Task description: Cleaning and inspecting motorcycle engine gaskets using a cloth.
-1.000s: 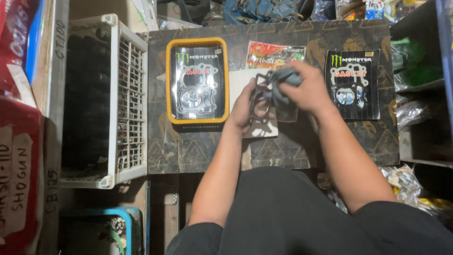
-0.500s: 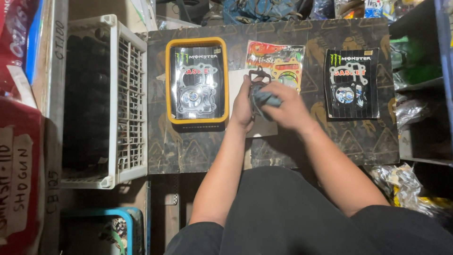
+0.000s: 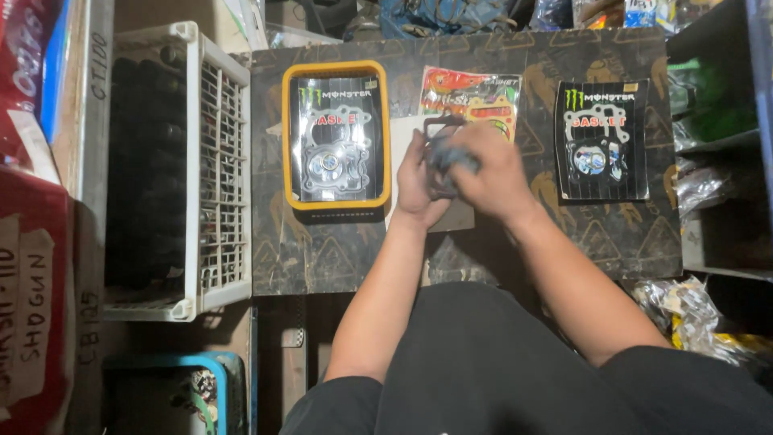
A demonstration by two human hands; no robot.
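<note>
Both hands meet over the middle of the dark patterned desk point(image 3: 338, 258): the left hand point(image 3: 417, 181) and the right hand point(image 3: 491, 173) have their fingers clenched on a bundle of thin grey gaskets point(image 3: 447, 157), seemingly just above a pale card point(image 3: 401, 141). One black gasket packet sits in the orange-rimmed tray point(image 3: 286, 137) and another black gasket packet point(image 3: 602, 138) lies to the right, while the bundle is not yet packed.

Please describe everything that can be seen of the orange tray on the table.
The orange tray is a shallow rectangle with rounded corners and a raised rim, plastic by its look. It lies flat on the dark patterned table, long side running away from the person, left of both hands. A black flat packet showing pale gasket shapes fills its inside. The left hand is close to its right rim but apart from it.
</note>
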